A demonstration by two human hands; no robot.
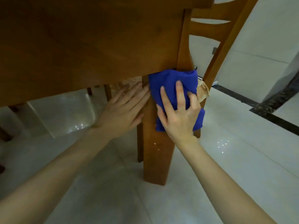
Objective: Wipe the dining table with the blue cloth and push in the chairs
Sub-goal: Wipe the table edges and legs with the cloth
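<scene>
The brown wooden dining table (pixel 80 46) fills the upper left, and its corner leg (pixel 157 156) runs down to the floor at centre. The blue cloth (pixel 168 84) is wrapped around the top of that leg, just under the table corner. My right hand (pixel 178 113) presses the cloth against the leg with fingers spread. My left hand (pixel 124 109) lies flat and open against the leg's left side, holding nothing. A wooden chair (pixel 215 62) with a curved slatted back stands right behind the leg, its woven seat corner (pixel 203 92) showing beside the cloth.
Glossy white floor tiles (pixel 234 159) spread below, with a dark border strip (pixel 275 117) at the right. More chair legs (pixel 107 92) show under the table at the left. A white wall (pixel 258 46) rises behind the chair.
</scene>
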